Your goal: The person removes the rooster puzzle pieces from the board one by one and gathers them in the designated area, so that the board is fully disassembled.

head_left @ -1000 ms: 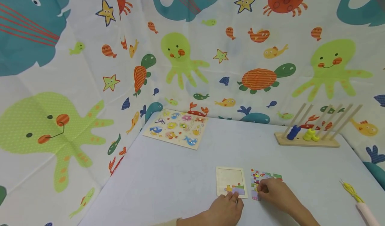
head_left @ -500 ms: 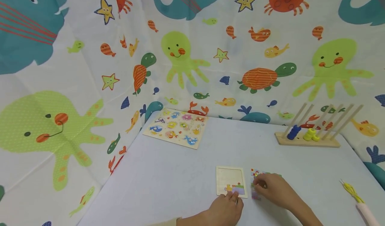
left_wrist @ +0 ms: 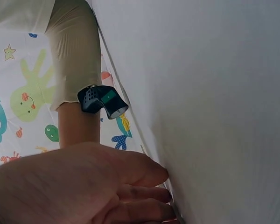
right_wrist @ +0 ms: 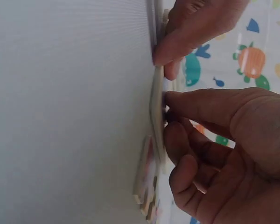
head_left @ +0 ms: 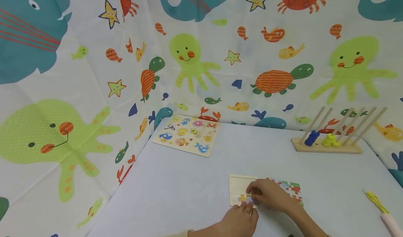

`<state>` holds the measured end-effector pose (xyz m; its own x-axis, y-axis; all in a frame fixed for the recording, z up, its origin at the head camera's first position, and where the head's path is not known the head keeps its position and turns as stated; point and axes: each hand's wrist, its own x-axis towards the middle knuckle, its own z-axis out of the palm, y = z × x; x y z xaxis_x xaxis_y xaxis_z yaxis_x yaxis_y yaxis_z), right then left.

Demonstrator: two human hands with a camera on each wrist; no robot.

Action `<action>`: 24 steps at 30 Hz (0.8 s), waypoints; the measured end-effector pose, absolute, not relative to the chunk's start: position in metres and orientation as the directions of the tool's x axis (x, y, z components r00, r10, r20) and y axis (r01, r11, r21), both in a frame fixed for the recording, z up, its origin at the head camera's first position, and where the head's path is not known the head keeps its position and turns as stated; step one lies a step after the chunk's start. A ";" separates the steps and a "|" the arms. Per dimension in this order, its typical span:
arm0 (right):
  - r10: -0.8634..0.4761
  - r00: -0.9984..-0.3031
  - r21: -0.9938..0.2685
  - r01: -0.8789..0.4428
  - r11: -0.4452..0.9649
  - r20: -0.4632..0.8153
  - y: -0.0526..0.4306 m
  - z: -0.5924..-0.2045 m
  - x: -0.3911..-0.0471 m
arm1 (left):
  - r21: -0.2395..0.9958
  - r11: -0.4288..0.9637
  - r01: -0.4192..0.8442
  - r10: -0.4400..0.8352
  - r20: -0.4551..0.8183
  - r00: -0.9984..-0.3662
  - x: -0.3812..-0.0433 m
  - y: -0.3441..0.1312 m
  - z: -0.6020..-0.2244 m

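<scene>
A small wooden puzzle tray (head_left: pixel 234 188) lies on the white table, with a few joined jigsaw pieces (head_left: pixel 245 197) in its lower part. My left hand (head_left: pixel 240 218) rests its fingertips on the tray's near edge, fingers extended. Over the tray's right side, my right hand (head_left: pixel 270 195) pinches a puzzle piece (right_wrist: pixel 166 111) between thumb and finger, down at the tray surface. The fingers mostly hide that piece. Loose jigsaw pieces (head_left: pixel 295 188) lie right of the tray, partly covered by my right hand; some pieces (right_wrist: pixel 147 172) also show in the right wrist view.
A peg puzzle board (head_left: pixel 185 135) with sea animals lies at the back left. A wooden rack (head_left: pixel 327 148) with upright rods and blue and yellow beads stands at the back right. A pink-handled tool with a yellow cord (head_left: pixel 382 209) lies far right. Printed cloth (head_left: pixel 217 83) hangs behind.
My right hand has moved left from the loose pieces to the tray, carrying a piece. My left hand stays on the tray's near edge. The head view has shifted slightly.
</scene>
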<state>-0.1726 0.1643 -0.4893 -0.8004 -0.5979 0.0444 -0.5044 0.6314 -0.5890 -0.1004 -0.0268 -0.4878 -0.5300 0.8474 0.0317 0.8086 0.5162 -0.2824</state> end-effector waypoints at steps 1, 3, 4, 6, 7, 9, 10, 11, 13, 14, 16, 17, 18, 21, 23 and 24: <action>-0.598 -0.800 -0.591 -0.503 0.630 0.044 0.165 -0.490 -0.173 | -0.278 0.520 0.808 0.844 0.022 -0.535 -0.100 -0.026 -0.487; -0.600 -0.799 -0.605 -0.498 0.621 0.042 0.165 -0.492 -0.173 | -0.273 0.525 0.806 0.839 0.008 -0.544 -0.100 -0.025 -0.487; -0.601 -0.798 -0.613 -0.496 0.615 0.042 0.165 -0.492 -0.173 | -0.273 0.526 0.806 0.838 0.002 -0.546 -0.100 -0.025 -0.487; -0.604 -0.796 -0.634 -0.487 0.600 0.041 0.165 -0.493 -0.173 | -0.282 0.527 0.802 0.836 0.004 -0.548 -0.100 -0.025 -0.488; -0.605 -0.795 -0.644 -0.483 0.593 0.039 0.164 -0.494 -0.174 | -0.293 0.526 0.799 0.837 0.010 -0.547 -0.099 -0.025 -0.488; -0.608 -0.793 -0.658 -0.476 0.583 0.035 0.163 -0.495 -0.175 | -0.315 0.523 0.792 0.837 0.018 -0.546 -0.100 -0.026 -0.488; -0.607 -0.794 -0.665 -0.472 0.580 0.034 0.163 -0.496 -0.174 | -0.318 0.520 0.793 0.839 0.014 -0.544 -0.100 -0.026 -0.488; -0.605 -0.796 -0.668 -0.468 0.578 0.034 0.163 -0.497 -0.174 | -0.318 0.518 0.794 0.839 0.011 -0.543 -0.101 -0.026 -0.487; -0.605 -0.795 -0.676 -0.468 0.569 0.041 0.163 -0.498 -0.174 | -0.306 0.517 0.799 0.839 -0.004 -0.545 -0.101 -0.027 -0.484; -0.604 -0.796 -0.678 -0.467 0.568 0.043 0.163 -0.499 -0.174 | -0.295 0.518 0.803 0.838 -0.015 -0.546 -0.101 -0.027 -0.483; -0.605 -0.795 -0.684 -0.467 0.560 0.048 0.163 -0.500 -0.174 | -0.277 0.518 0.809 0.839 -0.017 -0.543 -0.101 -0.028 -0.480; -0.604 -0.796 -0.683 -0.468 0.561 0.049 0.163 -0.501 -0.174 | -0.278 0.518 0.809 0.841 -0.008 -0.541 -0.101 -0.028 -0.479; -0.604 -0.795 -0.683 -0.469 0.560 0.051 0.163 -0.501 -0.174 | -0.286 0.515 0.808 0.843 -0.004 -0.538 -0.100 -0.027 -0.479; -0.599 -0.799 -0.676 -0.473 0.566 0.058 0.163 -0.501 -0.174 | -0.290 0.520 0.804 0.836 -0.024 -0.549 -0.100 -0.026 -0.480; -0.598 -0.799 -0.671 -0.478 0.567 0.064 0.164 -0.501 -0.174 | -0.254 0.542 0.801 0.811 -0.089 -0.578 -0.101 -0.024 -0.482; -0.597 -0.800 -0.669 -0.478 0.569 0.063 0.163 -0.501 -0.174 | -0.230 0.557 0.798 0.795 -0.127 -0.593 -0.101 -0.023 -0.483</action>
